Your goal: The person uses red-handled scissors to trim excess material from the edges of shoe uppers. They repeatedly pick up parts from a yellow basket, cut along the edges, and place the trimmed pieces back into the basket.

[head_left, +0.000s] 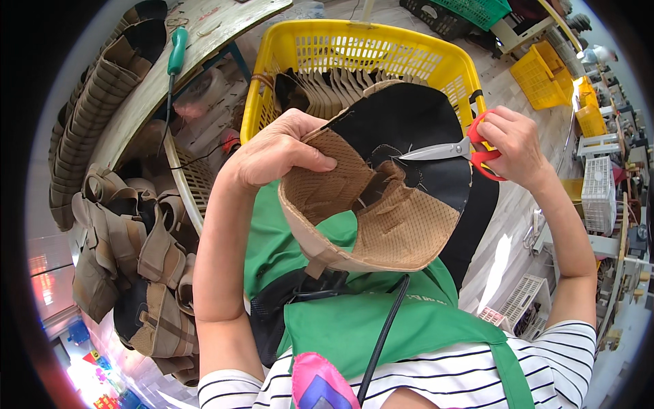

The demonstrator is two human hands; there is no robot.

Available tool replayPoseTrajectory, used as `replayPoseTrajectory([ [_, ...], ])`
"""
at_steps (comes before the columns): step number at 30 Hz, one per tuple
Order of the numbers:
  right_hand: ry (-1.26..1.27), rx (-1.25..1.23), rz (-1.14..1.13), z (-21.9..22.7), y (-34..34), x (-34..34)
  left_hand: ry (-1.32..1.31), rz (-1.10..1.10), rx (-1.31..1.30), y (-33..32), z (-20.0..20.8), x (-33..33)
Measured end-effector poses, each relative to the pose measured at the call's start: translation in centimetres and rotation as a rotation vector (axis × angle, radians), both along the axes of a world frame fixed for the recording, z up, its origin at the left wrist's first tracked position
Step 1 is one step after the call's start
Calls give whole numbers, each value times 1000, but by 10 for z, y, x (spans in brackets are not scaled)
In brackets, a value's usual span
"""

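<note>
A boot upper (409, 228) is held up above my lap, its tan mesh lining and black inner panel facing me. My left hand (283, 146) grips its upper left edge, thumb inside over the lining and fingers behind. In my right hand (512, 143) are scissors (443, 151) with red handles. Their blades look nearly closed, and the tips point left at the seam in the middle of the upper. Several loose thread ends stick out around that seam. Whether the tips touch a thread I cannot tell.
Beyond the upper stands a yellow basket (361, 28) with a row of uppers (327, 88). On the left are a worktable (211, 24), a green-handled corded tool (178, 51), a long nested stack of uppers (102, 102) and a loose pile (160, 252). Another yellow basket (541, 75) stands far right.
</note>
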State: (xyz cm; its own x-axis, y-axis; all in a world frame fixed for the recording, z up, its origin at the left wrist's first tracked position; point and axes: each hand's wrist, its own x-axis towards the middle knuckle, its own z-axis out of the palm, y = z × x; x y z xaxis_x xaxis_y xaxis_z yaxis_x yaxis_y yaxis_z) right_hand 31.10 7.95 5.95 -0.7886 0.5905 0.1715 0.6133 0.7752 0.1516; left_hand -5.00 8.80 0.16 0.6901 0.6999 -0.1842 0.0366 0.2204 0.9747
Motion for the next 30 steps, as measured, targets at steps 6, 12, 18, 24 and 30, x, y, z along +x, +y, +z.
replayPoseTrajectory([
  [6,86,-115,-72,16,-12,-6,16,40,-26,-1,2,-5],
  [12,-21,-137,-29,17,-25,-22,36,75,38,-2,6,0],
  [18,-50,-60,49,9,-27,-23,43,51,37,-1,4,5],
  [24,282,-162,-182,23,-23,-7,214,313,421,-9,13,1],
  [30,634,-446,-519,-20,-39,-5,696,654,1000,14,-51,15],
])
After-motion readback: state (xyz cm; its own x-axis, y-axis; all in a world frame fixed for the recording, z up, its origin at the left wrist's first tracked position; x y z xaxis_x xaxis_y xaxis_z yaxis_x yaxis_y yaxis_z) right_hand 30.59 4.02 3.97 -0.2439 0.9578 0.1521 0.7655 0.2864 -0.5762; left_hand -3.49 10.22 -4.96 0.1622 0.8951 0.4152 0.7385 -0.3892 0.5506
